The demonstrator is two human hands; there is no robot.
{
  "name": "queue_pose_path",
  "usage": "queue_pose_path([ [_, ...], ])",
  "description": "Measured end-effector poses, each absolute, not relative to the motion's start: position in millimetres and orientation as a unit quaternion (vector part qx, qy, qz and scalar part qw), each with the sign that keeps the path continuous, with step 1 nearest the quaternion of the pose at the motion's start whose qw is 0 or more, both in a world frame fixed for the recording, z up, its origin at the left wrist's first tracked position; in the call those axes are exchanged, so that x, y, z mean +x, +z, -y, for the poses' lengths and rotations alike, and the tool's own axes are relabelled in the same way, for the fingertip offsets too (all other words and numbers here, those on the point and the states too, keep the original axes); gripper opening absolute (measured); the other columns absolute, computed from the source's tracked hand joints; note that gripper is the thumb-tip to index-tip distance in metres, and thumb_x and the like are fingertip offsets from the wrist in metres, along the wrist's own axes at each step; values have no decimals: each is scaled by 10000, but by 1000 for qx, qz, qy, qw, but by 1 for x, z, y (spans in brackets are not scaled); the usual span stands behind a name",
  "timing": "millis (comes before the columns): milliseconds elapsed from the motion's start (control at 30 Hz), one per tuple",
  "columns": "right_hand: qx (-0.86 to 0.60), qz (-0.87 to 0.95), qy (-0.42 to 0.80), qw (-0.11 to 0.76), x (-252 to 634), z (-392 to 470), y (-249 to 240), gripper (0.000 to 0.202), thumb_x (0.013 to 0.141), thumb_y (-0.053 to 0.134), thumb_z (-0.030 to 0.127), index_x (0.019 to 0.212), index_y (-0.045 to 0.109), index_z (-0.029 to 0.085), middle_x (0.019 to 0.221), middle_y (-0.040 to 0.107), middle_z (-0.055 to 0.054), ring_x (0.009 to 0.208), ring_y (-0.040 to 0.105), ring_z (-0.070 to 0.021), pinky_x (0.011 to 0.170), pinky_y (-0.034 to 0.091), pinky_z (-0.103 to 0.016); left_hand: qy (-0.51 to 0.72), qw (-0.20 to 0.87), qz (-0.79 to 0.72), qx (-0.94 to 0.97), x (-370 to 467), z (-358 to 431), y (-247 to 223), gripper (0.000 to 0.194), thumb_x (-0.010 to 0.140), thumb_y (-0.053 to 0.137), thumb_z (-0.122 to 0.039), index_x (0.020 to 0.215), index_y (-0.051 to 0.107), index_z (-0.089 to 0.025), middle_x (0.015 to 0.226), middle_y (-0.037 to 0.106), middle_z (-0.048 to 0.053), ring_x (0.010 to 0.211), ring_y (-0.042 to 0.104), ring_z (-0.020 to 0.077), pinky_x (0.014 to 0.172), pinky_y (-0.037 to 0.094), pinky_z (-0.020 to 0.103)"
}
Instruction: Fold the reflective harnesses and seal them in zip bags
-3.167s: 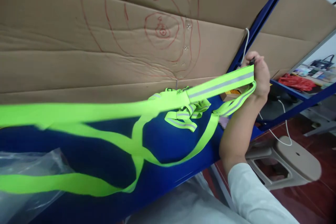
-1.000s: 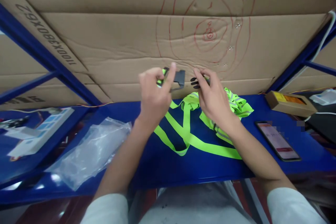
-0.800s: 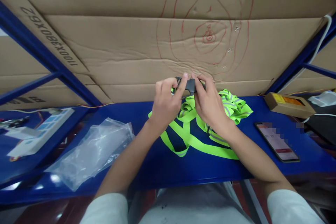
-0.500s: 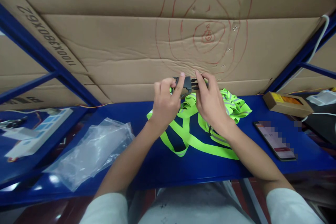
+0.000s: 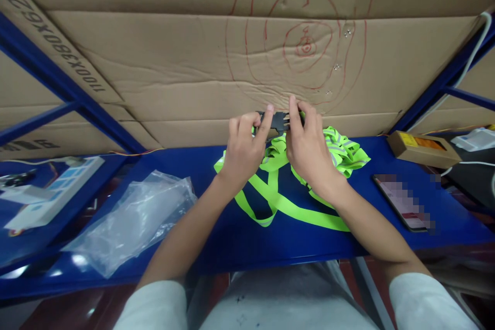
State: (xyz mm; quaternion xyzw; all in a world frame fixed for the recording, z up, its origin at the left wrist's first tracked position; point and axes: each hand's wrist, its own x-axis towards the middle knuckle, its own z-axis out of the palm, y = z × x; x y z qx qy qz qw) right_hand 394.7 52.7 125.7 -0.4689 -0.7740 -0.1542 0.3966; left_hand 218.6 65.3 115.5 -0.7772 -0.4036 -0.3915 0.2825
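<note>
My left hand [image 5: 247,142] is closed on the socket half of a black side-release buckle [image 5: 277,120], its index finger lying along the plastic. From the other side my right hand [image 5: 307,144] pinches the pronged half, mostly hidden behind its fingers. The prongs [image 5: 286,120] sit partly inside the socket, with a little of them showing between the halves. Neon yellow-green webbing with grey reflective stripes [image 5: 309,215] runs from the buckle and lies in loops under both hands. A bunched heap of the same strap [image 5: 344,152] rests behind my right hand.
A clear plastic bag [image 5: 131,221] lies left on the blue shelf [image 5: 247,247]. Further left is a white power strip [image 5: 58,191]. At right are a phone [image 5: 398,201] and a small cardboard box [image 5: 421,148]. Cardboard with red target rings [image 5: 174,62] stands behind.
My right hand has moved its pronged half toward the left, and the prongs now sit further into the socket. The camera view has shifted slightly.
</note>
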Motion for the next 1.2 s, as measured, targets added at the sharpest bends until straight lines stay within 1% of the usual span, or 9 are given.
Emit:
queue_pose_path([
  [433, -359, 846, 33, 392, 403, -46, 135, 896, 902, 627, 261, 1660, 154, 192, 1557, 307, -185, 1537, 297, -290, 1269, 323, -490, -376, 319, 398, -774, 219, -66, 112, 514, 1029, 358, -175, 1528, 468, -123, 1118, 594, 162, 1075, 551, 254, 923, 431, 386],
  [533, -346, 849, 55, 395, 411, -47, 144, 818, 922, 642, 334, 1635, 262, 205, 1558, 374, -170, 1512, 348, -291, 1264, 318, -495, -379, 326, 388, -774, 217, -67, 114, 517, 1022, 368, -176, 1525, 471, -112, 1115, 588, 158, 1053, 539, 248, 911, 426, 375],
  [667, -340, 825, 128, 434, 428, -47, 163, 522, 988, 590, 475, 1447, 566, 229, 1404, 611, -110, 1293, 576, -260, 1136, 440, -434, -413, 291, 345, -791, 220, -65, 114, 548, 984, 364, -108, 1518, 489, -118, 1109, 578, 146, 1061, 530, 249, 928, 422, 371],
  [767, -356, 823, 197, 396, 441, -46, 174, 397, 976, 600, 550, 1069, 742, 191, 999, 723, -43, 925, 648, -185, 870, 500, -313, -436, 233, 326, -806, 227, -59, 113, 569, 972, 359, -81, 1520, 497, -151, 1123, 562, 133, 1072, 528, 241, 944, 437, 367],
  [867, -352, 825, 278, 343, 448, -49, 176, 446, 907, 680, 598, 798, 686, 165, 727, 609, 12, 680, 515, -112, 639, 397, -251, -481, 161, 291, -811, 233, -53, 115, 508, 1006, 433, -173, 1507, 515, -179, 1151, 527, 124, 1088, 531, 232, 962, 463, 374],
  [933, -352, 792, 331, 372, 448, -52, 174, 462, 884, 707, 604, 756, 640, 166, 678, 553, 27, 622, 451, -92, 570, 334, -241, -497, 85, 262, -823, 234, -50, 121, 590, 999, 556, -343, 1561, 432, -209, 1259, 503, 140, 1194, 525, 261, 1039, 463, 418],
  [1033, -350, 720, 365, 476, 442, -56, 171, 441, 886, 719, 585, 762, 608, 176, 686, 535, 31, 605, 436, -82, 551, 324, -228, -510, -66, 213, -831, 234, -50, 127, 943, 930, 645, -578, 1659, 106, -318, 1506, 407, 153, 1424, 442, 315, 1144, 432, 488],
  [1100, -342, 677, 364, 540, 438, -55, 170, 421, 896, 718, 570, 773, 601, 184, 711, 543, 28, 625, 462, -83, 570, 359, -220, -524, -175, 175, -815, 236, -52, 126, 1025, 919, 630, -641, 1642, -55, -394, 1612, 333, 126, 1499, 396, 306, 1160, 438, 492],
  [1200, -330, 646, 385, 570, 434, -51, 172, 401, 901, 719, 563, 785, 598, 198, 729, 560, 24, 672, 527, -95, 602, 421, -214, -509, -324, 143, -784, 244, -56, 116, 1078, 862, 718, -633, 1629, 0, -392, 1668, 296, 107, 1528, 373, 299, 1199, 413, 488],
])
